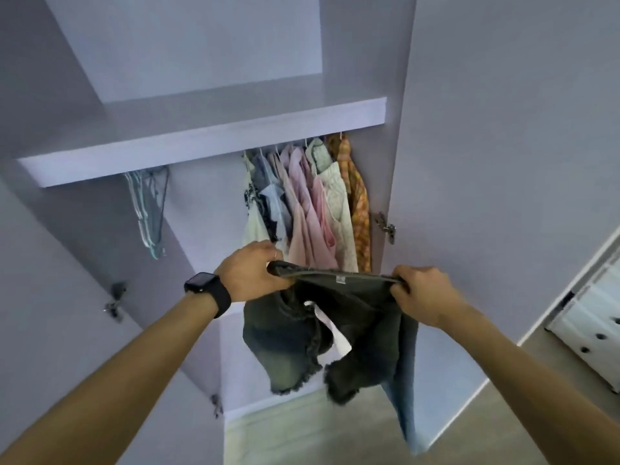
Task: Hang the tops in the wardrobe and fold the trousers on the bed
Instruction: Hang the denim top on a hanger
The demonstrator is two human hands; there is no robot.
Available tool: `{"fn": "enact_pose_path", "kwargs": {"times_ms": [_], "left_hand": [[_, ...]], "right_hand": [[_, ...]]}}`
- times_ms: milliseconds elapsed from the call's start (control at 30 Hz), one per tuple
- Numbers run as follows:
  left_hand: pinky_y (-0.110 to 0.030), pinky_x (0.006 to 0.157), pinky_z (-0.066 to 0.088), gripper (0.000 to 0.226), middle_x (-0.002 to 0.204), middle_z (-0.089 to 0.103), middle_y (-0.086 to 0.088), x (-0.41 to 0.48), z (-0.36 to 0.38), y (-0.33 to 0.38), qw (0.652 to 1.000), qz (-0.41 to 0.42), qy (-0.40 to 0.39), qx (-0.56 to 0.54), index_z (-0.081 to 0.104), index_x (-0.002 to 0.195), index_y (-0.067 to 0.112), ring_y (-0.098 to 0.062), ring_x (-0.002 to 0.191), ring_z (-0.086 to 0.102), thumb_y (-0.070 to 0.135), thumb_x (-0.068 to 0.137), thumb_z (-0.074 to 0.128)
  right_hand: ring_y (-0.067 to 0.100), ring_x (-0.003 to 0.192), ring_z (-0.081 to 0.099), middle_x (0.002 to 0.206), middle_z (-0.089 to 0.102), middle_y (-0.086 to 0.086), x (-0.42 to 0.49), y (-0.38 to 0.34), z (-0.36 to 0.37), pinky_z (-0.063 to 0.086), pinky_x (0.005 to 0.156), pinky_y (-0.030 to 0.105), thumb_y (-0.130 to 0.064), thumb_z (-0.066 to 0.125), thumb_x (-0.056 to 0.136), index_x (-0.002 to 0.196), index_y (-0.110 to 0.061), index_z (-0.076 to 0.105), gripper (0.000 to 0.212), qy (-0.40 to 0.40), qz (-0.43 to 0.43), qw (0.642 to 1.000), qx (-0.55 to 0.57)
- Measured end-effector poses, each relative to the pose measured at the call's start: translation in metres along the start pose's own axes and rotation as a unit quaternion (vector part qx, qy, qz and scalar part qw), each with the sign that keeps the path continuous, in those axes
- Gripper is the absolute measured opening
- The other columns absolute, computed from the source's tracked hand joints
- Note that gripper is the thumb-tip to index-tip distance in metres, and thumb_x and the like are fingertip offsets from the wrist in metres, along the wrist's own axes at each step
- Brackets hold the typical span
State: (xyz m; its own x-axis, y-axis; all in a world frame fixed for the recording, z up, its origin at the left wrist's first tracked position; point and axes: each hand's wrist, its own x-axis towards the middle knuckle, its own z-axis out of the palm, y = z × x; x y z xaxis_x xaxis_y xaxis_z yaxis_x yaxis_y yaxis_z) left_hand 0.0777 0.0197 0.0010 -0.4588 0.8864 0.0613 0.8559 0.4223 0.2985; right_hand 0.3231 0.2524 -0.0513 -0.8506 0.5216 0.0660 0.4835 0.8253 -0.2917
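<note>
I hold a dark washed denim garment (362, 333) with frayed hems up in front of the open wardrobe (214, 139). My left hand (250, 270) grips the left end of its waistband, and my right hand (424, 293) grips the right end. The band is stretched level between them, a small label showing at its middle. The rest hangs down loose, with a lighter blue part trailing low on the right. Behind it, several tops (308, 203) hang on hangers at the right end of the rail.
Several empty hangers (147, 209) hang at the left of the rail under a pale shelf (201, 149). The wardrobe doors stand open on both sides, the right door (503, 129) close by. A white drawer unit (593, 327) stands at the far right on a light floor.
</note>
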Motion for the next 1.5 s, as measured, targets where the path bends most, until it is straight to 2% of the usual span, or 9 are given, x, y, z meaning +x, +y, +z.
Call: {"fn": "enact_pose_path", "kwargs": {"times_ms": [133, 300, 367, 500, 733, 967, 1200, 1333, 1500], "left_hand": [[-0.012, 0.048, 0.035, 0.053, 0.056, 0.057, 0.024, -0.026, -0.016, -0.006, 0.990, -0.089, -0.019, -0.109, 0.054, 0.064, 0.029, 0.005, 0.057, 0.053, 0.078, 0.066, 0.072], [-0.022, 0.054, 0.036, 0.058, 0.056, 0.058, 0.013, -0.045, -0.039, -0.021, 0.976, -0.132, 0.058, -0.165, 0.054, 0.069, 0.023, -0.003, 0.057, 0.053, 0.082, 0.069, 0.058], [-0.027, 0.059, 0.040, 0.067, 0.071, 0.064, 0.007, -0.049, -0.049, -0.028, 0.976, -0.152, 0.063, -0.146, 0.057, 0.078, 0.021, -0.012, 0.069, 0.060, 0.087, 0.071, 0.050], [-0.032, 0.075, 0.047, 0.069, 0.099, 0.066, 0.002, -0.062, -0.065, -0.041, 0.948, -0.206, -0.003, -0.242, 0.058, 0.100, 0.025, -0.016, 0.093, 0.061, 0.086, 0.069, 0.050], [-0.032, 0.065, 0.046, 0.017, 0.084, 0.064, -0.004, -0.077, -0.064, -0.055, 0.970, -0.142, 0.080, -0.181, 0.049, 0.106, 0.019, -0.019, 0.075, 0.060, 0.033, 0.101, 0.056], [-0.027, 0.059, 0.049, 0.016, 0.065, 0.065, 0.017, -0.079, -0.055, -0.060, 0.955, -0.093, 0.235, -0.153, 0.072, 0.078, 0.033, -0.003, 0.059, 0.057, 0.048, 0.083, 0.076], [-0.029, 0.060, 0.047, 0.081, 0.080, 0.060, 0.011, -0.066, -0.060, -0.081, 0.977, -0.100, 0.186, -0.034, 0.024, 0.145, 0.054, -0.011, 0.071, 0.058, 0.061, 0.080, 0.072], [-0.022, 0.059, 0.028, 0.051, 0.078, 0.049, 0.008, -0.070, -0.071, -0.096, 0.979, -0.042, 0.184, 0.074, 0.055, 0.134, 0.051, -0.018, 0.081, 0.053, 0.060, 0.085, 0.065], [-0.035, 0.083, 0.045, 0.038, 0.088, 0.072, 0.002, -0.072, -0.064, -0.110, 0.969, -0.024, 0.237, 0.063, 0.070, 0.115, 0.028, -0.022, 0.089, 0.060, 0.056, 0.090, 0.063]], "right_hand": [[0.016, 0.078, 0.059, 0.093, 0.069, 0.003, 0.024, -0.019, 0.013, 0.041, 0.067, 0.025, -0.041, 0.045, 0.102, 0.096, -0.026, 0.067, 0.028, -0.098, 0.001, 0.991, 0.087], [0.006, 0.087, 0.063, 0.097, 0.072, -0.004, 0.038, -0.067, 0.005, 0.044, 0.074, 0.018, -0.091, 0.036, 0.078, 0.100, -0.020, 0.076, 0.085, -0.082, 0.000, 0.964, 0.254], [-0.003, 0.098, 0.060, 0.104, 0.068, -0.024, 0.046, -0.075, -0.009, 0.042, 0.079, 0.015, -0.098, 0.042, 0.067, 0.103, -0.041, 0.072, 0.074, -0.118, -0.019, 0.943, 0.310], [-0.005, 0.096, 0.057, 0.092, 0.067, -0.027, 0.064, -0.087, -0.023, 0.039, 0.078, 0.019, -0.055, 0.062, 0.064, 0.090, -0.049, 0.071, 0.028, -0.181, -0.048, 0.913, 0.363], [-0.003, 0.079, 0.053, 0.080, 0.055, -0.012, 0.083, -0.130, -0.005, 0.039, 0.065, 0.011, -0.015, 0.075, 0.088, 0.080, -0.032, 0.050, 0.031, -0.010, -0.222, 0.957, 0.188], [-0.002, 0.065, 0.059, 0.069, 0.062, -0.024, 0.088, -0.192, 0.006, 0.040, 0.062, 0.010, -0.017, 0.077, 0.087, 0.077, -0.050, 0.061, 0.039, 0.033, -0.290, 0.915, 0.277], [0.015, 0.092, 0.059, 0.096, 0.062, -0.006, 0.109, -0.230, -0.001, 0.046, 0.078, 0.027, -0.005, 0.060, 0.094, 0.115, -0.020, 0.069, 0.028, -0.002, -0.405, 0.909, 0.098], [0.013, 0.078, 0.057, 0.082, 0.060, -0.001, 0.119, -0.242, -0.002, 0.047, 0.071, 0.031, -0.009, 0.059, 0.096, 0.096, -0.017, 0.072, 0.015, -0.033, -0.408, 0.910, 0.072], [0.008, 0.052, 0.047, 0.059, 0.054, -0.008, 0.131, -0.244, 0.013, 0.034, 0.052, 0.023, -0.024, 0.072, 0.091, 0.074, -0.024, 0.058, 0.022, 0.064, -0.313, 0.928, 0.193]]}}
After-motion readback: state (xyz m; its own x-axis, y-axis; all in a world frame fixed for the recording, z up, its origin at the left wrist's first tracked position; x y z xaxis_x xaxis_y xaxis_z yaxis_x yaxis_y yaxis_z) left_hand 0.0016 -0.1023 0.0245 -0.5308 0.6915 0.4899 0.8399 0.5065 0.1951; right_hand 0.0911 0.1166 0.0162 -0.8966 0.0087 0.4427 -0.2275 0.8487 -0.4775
